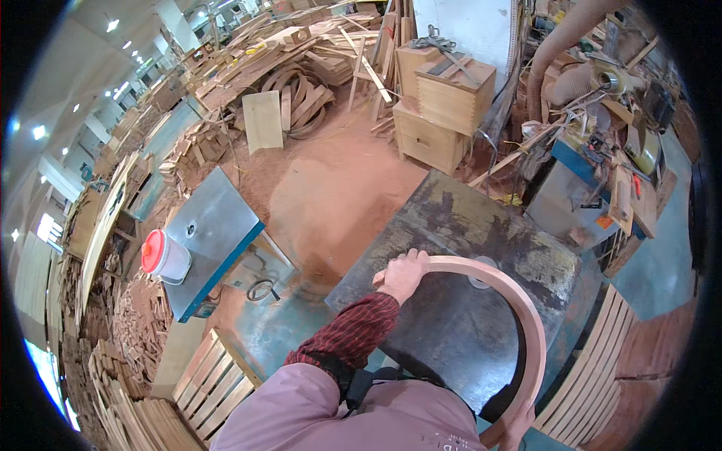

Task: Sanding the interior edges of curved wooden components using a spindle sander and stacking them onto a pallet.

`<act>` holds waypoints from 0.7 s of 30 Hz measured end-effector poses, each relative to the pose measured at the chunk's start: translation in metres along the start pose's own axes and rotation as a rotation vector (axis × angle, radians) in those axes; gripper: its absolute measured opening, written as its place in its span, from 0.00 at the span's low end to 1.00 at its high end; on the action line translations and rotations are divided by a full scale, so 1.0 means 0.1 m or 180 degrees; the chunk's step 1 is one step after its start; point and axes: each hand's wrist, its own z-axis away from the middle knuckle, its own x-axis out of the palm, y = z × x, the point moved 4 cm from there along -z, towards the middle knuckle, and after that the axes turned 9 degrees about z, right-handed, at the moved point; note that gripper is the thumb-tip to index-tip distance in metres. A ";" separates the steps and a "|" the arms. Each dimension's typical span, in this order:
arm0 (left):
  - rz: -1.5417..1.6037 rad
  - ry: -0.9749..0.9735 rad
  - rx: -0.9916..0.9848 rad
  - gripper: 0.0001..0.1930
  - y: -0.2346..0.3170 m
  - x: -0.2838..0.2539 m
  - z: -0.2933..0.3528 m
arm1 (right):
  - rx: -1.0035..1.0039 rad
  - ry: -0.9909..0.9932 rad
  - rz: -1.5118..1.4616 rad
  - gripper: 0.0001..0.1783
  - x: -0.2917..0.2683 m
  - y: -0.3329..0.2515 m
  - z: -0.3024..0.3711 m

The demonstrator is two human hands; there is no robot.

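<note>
Two bare hands are set well apart on one curved, pale reddish-brown wooden piece (pixel 533 319), which has the shape of a large half ring. Left hand (pixel 404 275) is clamped around this piece near its far end, and a short squared end sticks out on the left side of the fist. Right hand (pixel 519 425) lies against the outer side near the other end, close to the body; it is partly cut off by the lower rim of the view, so I cannot tell how firmly it closes.

Between the hands, the wooden piece bends out to the right, over a dark, stained metal worktop (pixel 451 214). I cannot tell if the wood touches this surface. Just right of the left hand, a pale round disc (pixel 480 283) is partly covered by the wood.

Well to the left of the left hand stands a grey metal table with blue edges (pixel 218 207), carrying a white plastic bucket with a red lid (pixel 176 264). Beyond the left hand is a light wooden cabinet (pixel 429 143). To the right of the right hand lie long, pale wooden strips (pixel 594 368), side by side.
</note>
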 end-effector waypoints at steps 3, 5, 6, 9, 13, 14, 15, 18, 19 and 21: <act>0.0007 -0.0024 -0.0204 0.14 -0.23 -0.09 0.10 | -0.0167 -0.0048 0.0089 0.29 0.20 -0.50 -0.01; 0.0016 -0.0094 -0.0340 0.14 -0.34 -0.12 0.12 | -0.0351 -0.0128 0.0128 0.29 0.29 -0.72 0.01; 0.0040 -0.0112 -0.0409 0.15 -0.40 -0.16 0.15 | -0.0373 -0.0166 0.0205 0.28 0.33 -0.83 0.00; 0.0031 0.0042 -0.0439 0.15 -0.58 -0.24 0.23 | -0.0322 -0.0242 0.0258 0.27 0.44 -1.04 -0.05; -0.0100 0.0189 -0.0555 0.13 -0.74 -0.39 0.35 | -0.0282 -0.0325 0.0585 0.27 0.58 -1.15 -0.23; -0.0136 0.0206 -0.0590 0.12 -0.78 -0.42 0.38 | -0.0361 -0.0371 0.0852 0.27 0.61 -1.19 -0.30; -0.0161 0.0199 -0.0584 0.12 -0.79 -0.45 0.39 | -0.0395 -0.0371 0.0733 0.28 0.64 -1.21 -0.32; -0.0216 0.0047 -0.0834 0.09 -0.87 -0.55 0.44 | -0.0531 -0.0298 0.0684 0.29 0.74 -1.32 -0.39; -0.0226 -0.0013 -0.0941 0.09 -0.90 -0.58 0.46 | -0.0597 -0.0254 0.0840 0.29 0.77 -1.41 -0.39; -0.0260 0.0023 -0.0893 0.08 -0.91 -0.64 0.51 | -0.0619 -0.0309 0.1140 0.29 0.79 -1.46 -0.43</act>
